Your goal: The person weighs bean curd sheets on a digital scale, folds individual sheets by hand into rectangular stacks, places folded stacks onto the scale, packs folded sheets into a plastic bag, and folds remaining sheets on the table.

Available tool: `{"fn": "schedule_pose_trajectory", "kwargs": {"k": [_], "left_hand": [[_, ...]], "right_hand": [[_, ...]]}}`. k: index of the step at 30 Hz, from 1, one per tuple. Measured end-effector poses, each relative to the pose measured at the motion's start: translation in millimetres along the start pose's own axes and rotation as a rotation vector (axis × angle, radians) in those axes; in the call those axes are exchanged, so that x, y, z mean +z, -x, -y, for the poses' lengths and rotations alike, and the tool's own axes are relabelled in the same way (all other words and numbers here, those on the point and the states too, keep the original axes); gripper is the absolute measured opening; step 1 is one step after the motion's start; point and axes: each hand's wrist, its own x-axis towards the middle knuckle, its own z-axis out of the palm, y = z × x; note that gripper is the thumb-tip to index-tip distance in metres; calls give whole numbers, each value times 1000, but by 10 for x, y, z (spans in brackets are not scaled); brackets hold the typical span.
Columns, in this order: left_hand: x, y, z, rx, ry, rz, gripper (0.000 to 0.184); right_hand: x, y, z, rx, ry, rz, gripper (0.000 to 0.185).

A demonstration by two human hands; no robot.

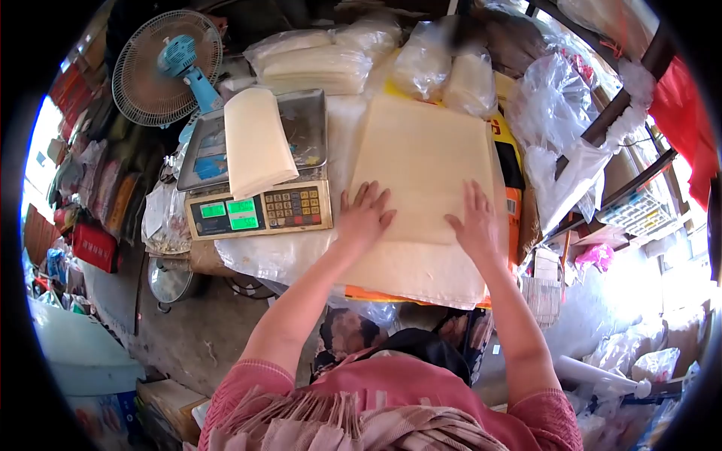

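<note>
A stack of thin, cream-coloured sheets (429, 150) lies spread in front of me; I cannot tell how many layers it has. My left hand (365, 216) rests flat on its left near side, fingers spread. On the right near side lies my right hand (476, 225), also open, with the palm down. Under and in front of the stack is a pale sheet (421, 274) that reaches the table's near edge. A folded bundle of similar cream sheets (256, 143) sits on the metal pan of a digital scale (259, 210), left of my left hand.
A blue desk fan (180, 56) stands behind the scale. Clear bags of pale sheets (316, 68) line the table's back. Crumpled plastic bags (556, 105) hang at the right beside a dark frame. A metal pot (171, 282) stands below on the left.
</note>
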Motion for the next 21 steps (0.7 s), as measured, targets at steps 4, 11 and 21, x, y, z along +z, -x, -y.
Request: {"fn": "schedule_pose_trajectory", "kwargs": {"k": [4,11,21], "left_hand": [[65,-22,53,79,-51,-61,48],[-547,159,-241,-53,160,518,65],[-1606,123,568,-321,1342,-539,86]], "right_hand": [[389,28,-75,-76,29,51,60],[-267,388,264,849,-1150,214,57],[-834,33,1315,34,-1618,278,53]]}}
